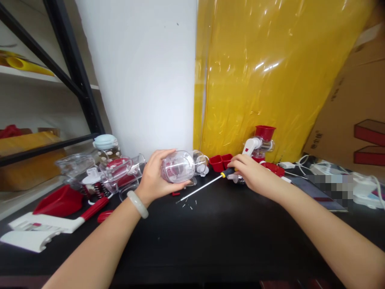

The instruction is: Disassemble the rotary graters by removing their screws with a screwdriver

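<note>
Twd back edge of desk, my L fingers clamp a clear plastic part; R fingers grip a screwdriver, tip nr tiny silvery pcs.

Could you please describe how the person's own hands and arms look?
The left hand and right hand are gloveless, and no sleeves are in view. A smooth, rounded, pale bangle circles the left wrist; nothing visible is worn on the right.

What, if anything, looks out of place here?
Several tiny, pale, screw-like pieces lie loose on the black tabletop, near the tip of the long, silver-shafted screwdriver; uncontained, they could easily get lost.
</note>
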`<state>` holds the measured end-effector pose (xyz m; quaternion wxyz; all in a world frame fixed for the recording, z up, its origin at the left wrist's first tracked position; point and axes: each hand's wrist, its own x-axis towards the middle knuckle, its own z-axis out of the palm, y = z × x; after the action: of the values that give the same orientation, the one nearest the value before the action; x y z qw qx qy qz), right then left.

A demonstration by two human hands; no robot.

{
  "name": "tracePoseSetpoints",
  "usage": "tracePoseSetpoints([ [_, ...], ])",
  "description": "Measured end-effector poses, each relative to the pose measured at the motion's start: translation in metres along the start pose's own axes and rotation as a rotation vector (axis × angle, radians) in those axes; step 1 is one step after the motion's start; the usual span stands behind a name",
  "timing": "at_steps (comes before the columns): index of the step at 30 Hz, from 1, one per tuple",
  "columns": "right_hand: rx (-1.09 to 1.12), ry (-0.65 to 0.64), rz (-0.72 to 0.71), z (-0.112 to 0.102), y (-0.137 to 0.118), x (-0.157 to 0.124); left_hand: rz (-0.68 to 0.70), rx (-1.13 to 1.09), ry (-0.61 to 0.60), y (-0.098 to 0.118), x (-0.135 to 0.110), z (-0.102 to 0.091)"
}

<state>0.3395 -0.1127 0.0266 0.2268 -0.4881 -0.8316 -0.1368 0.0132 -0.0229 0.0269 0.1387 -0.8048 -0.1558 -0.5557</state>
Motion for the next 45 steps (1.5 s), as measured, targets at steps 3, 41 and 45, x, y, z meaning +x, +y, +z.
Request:
tracePoseSetpoints([
  [3, 0.028, 0.107, 0.034, -0.022, 0.006, -0.034, -0.037, -0.035, 0.002, -0.001, -0.001, 0.001],
  [41, 1.223, 0.108, 0.445, 0.034, -0.046, 0.021, -0.933, -1.433, -1.027, -0.016, 0.043, 0.080],
  [45, 1.281, 0.176, 0.469, 0.045, -0.053, 0.021, -0.893, -1.187, -0.942, -0.012, 0.056, 0.071],
])
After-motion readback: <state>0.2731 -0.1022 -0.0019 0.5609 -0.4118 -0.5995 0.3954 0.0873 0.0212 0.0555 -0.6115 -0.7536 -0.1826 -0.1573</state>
